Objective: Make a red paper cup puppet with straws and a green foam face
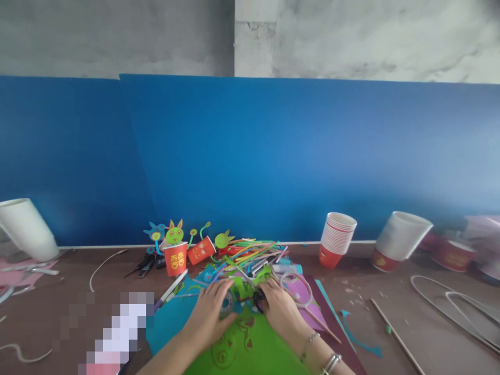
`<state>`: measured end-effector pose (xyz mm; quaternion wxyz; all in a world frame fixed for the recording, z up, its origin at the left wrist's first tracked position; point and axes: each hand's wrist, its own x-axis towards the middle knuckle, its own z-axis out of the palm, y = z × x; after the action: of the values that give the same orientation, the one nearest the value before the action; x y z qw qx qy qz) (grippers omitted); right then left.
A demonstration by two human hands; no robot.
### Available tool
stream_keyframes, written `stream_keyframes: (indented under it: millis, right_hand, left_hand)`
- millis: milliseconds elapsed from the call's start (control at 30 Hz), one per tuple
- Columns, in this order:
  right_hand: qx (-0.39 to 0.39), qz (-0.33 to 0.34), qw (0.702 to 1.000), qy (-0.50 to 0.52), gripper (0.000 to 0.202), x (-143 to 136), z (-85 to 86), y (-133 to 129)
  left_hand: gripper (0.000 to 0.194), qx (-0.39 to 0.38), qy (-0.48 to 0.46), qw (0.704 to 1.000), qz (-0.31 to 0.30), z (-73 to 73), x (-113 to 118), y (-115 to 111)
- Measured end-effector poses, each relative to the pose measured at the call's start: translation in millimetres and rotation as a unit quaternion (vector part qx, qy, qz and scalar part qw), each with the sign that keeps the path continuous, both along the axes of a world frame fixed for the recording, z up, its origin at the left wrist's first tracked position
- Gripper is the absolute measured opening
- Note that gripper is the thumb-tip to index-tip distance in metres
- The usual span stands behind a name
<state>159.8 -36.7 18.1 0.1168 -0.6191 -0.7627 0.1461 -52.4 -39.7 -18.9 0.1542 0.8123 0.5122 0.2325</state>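
Note:
My left hand [213, 312] rests over the coloured paper with its thumb spread from the fingers, beside a roll of clear tape [227, 302]. Under my right hand [279, 307] lie the black handles of a pair of scissors [258, 299]; my fingers curl around them, and the blades point away to the upper left. Between both hands a green paper sheet [250, 349] carries drawn outlines, among them a round face. Small green cut-out scraps [240, 286] lie just beyond it. A blue sheet [167, 323] shows under my left forearm.
Straws and pens [253, 255] are heaped behind my hands. Decorated red paper cups [175, 259] stand back left, one tipped over. Stacked cups [338, 237] and a larger white-topped stack [400, 242] stand right. A thin stick [396, 336] lies on the brown table; a blue partition [273, 156] rises behind.

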Motion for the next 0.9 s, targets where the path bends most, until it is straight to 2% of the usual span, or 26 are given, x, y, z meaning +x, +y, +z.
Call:
stream_keyframes:
  millis: [100, 233, 467, 667, 900]
  right_hand:
    - [0.004, 0.002, 1.000, -0.015, 0.032, -1, -1.4, -1]
    - [0.007, 0.000, 0.999, -0.036, 0.034, 0, -4.2, 0]
    - [0.014, -0.015, 0.998, -0.060, 0.036, 2, -8.3, 1]
    - [0.023, -0.036, 0.997, -0.069, 0.035, 3, -9.1, 5]
    - [0.023, -0.053, 0.996, -0.064, 0.031, 2, -6.8, 1]
  left_hand:
    - [0.068, -0.022, 0.024, 0.999, 0.004, 0.8, 15, 5]
    - [0.058, -0.016, 0.026, 0.999, 0.024, -3.4, 25, 8]
    - [0.040, 0.035, -0.065, 0.997, 0.033, -8.7, 15, 8]
    - [0.036, 0.022, -0.158, 0.985, 0.062, -9.8, 9, 13]
    - [0.034, 0.046, -0.176, 0.980, 0.081, -16.7, 5, 16]
